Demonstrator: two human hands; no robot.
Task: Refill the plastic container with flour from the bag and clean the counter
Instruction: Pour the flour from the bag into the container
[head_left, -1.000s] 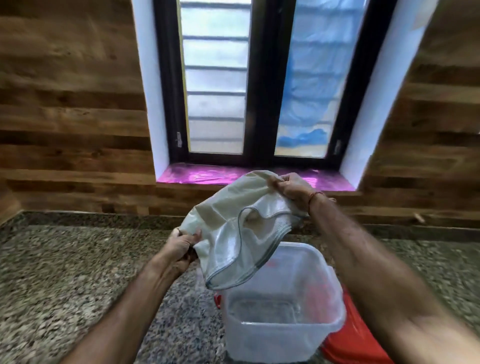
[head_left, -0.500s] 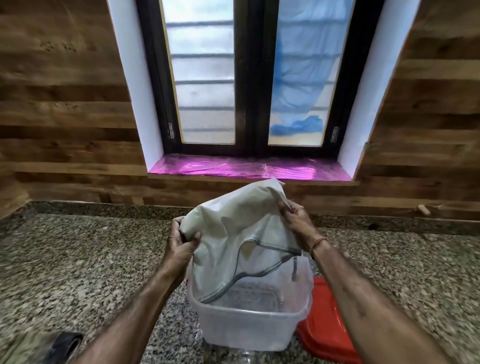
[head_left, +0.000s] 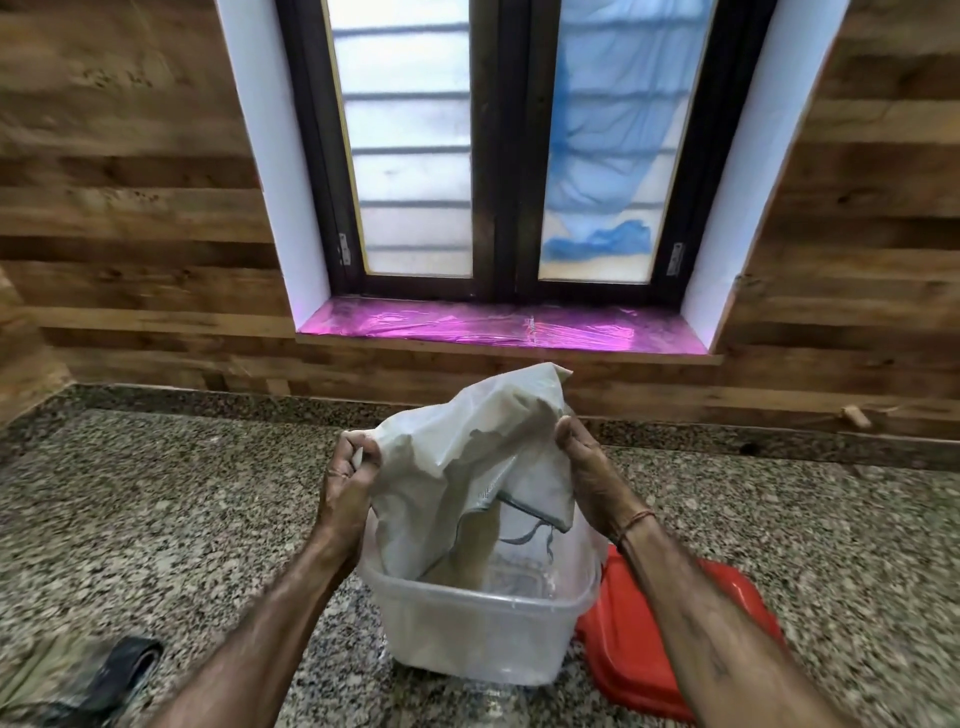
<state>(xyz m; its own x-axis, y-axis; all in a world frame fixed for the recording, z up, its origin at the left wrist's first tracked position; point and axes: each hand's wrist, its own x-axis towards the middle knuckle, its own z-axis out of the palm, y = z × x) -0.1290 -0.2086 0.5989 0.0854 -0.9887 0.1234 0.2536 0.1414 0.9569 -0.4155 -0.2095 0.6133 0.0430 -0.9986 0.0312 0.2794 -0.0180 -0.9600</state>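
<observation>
Update: pour is live. A second ago the bag (head_left: 467, 452) hung over the rim with its mouth barely inside and the plastic container (head_left: 478, 629) looked near empty; now the mouth is dropped well inside the tub and a tan column of flour (head_left: 475, 556) runs from it toward the floor of the tub. Left grip (head_left: 345, 493) is closed, pinching the bag's left edge; right grip (head_left: 587, 483) is closed on the right edge a bit higher, so the bag tilts mouth-down. The refill looks only just started and cleaning is not begun. The container stands on the worktop (head_left: 156, 519), centre-front, with the red lid (head_left: 639, 639) just beside it on the right (partly behind the right forearm and the tub). Hard to read: the fill level through the cloudy wall, possibly a thin layer, and how much flour is left up in the bag. I can't tell whether any has spilled, since the speckled stone would mask it. The view has also dropped, and a dark object (head_left: 119, 670) now shows at lower left, blurred and cut by the frame edge; can't identify it.
</observation>
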